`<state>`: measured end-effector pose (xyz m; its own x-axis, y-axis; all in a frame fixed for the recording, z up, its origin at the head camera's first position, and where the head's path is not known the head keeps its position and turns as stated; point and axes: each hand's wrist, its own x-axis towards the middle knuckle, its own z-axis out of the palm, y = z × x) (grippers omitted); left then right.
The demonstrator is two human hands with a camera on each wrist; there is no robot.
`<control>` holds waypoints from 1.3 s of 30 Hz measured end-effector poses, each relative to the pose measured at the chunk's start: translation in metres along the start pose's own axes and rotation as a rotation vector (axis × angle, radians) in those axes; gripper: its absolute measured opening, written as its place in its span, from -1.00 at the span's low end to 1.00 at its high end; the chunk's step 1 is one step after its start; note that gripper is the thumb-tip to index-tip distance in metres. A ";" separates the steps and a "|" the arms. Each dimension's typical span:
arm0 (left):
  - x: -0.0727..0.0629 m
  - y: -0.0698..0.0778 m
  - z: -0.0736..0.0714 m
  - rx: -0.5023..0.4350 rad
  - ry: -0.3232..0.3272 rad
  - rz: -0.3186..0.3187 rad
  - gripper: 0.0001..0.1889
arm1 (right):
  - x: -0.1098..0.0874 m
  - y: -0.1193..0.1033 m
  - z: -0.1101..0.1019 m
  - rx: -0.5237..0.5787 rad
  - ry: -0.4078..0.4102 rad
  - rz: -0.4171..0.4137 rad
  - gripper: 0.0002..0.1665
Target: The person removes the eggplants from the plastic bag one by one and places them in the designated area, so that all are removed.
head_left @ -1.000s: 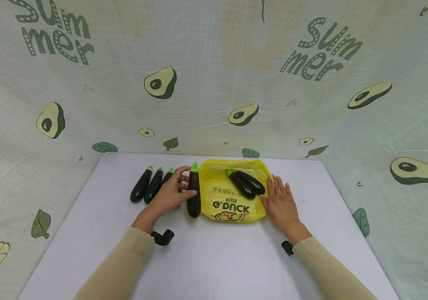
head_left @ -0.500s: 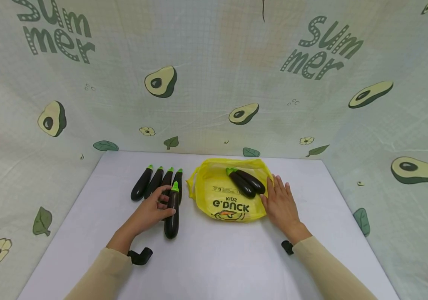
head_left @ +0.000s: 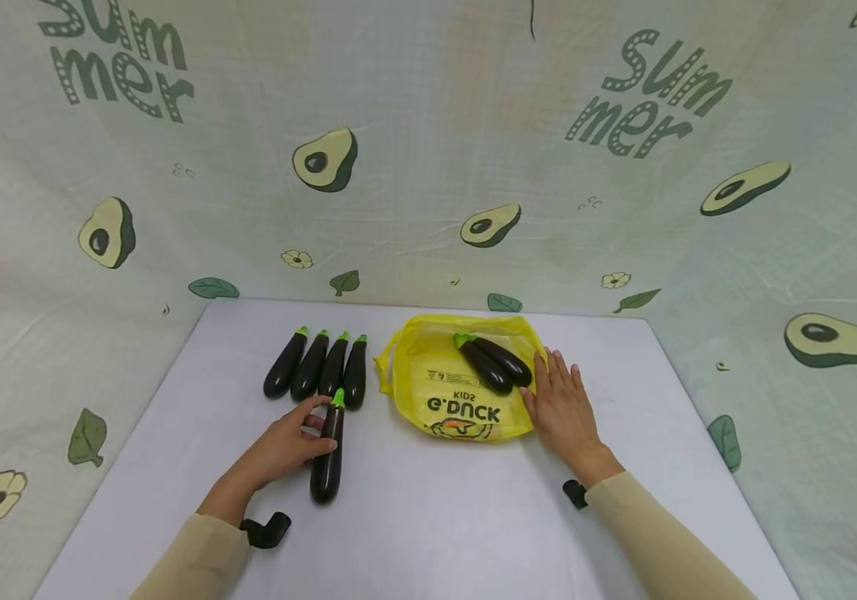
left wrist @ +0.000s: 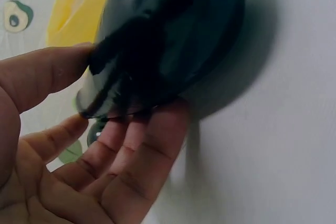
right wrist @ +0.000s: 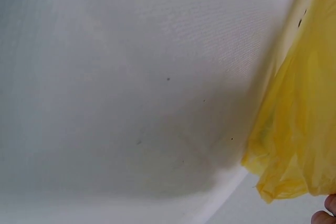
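1. The left hand (head_left: 278, 454) grasps an eggplant (head_left: 328, 457), thumb on one side and fingers on the other, over the left half of the tabletop (head_left: 436, 517).
2. This eggplant is glossy and near-black, with a bright green cap pointing toward the far edge; the body swells into a rounded end. Seen from the left wrist, its skin is smooth, with pale reflections. Whether it touches the tabletop, I cannot tell.
3. Four eggplants (head_left: 333, 369) of the same look lie side by side near the far left corner, caps toward the far edge.
4. The yellow bag (head_left: 421, 375) lies open near the middle of the far edge, its dark lettering upside down; two eggplants (head_left: 490, 369) rest together inside, at its right.
5. The right hand (head_left: 567, 417) grasps nothing; its extended fingers rest against the bag's right side.
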<state>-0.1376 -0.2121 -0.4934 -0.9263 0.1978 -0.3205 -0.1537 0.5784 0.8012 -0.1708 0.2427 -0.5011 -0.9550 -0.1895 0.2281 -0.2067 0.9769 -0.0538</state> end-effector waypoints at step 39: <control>-0.003 -0.002 -0.005 0.063 0.025 -0.036 -0.27 | -0.001 -0.003 -0.002 0.016 -0.034 0.029 -0.12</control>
<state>-0.1369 -0.2178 -0.4911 -0.9292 0.1565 -0.3347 -0.1657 0.6333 0.7560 -0.1691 0.2404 -0.4994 -0.9674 -0.1645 0.1927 -0.1817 0.9805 -0.0754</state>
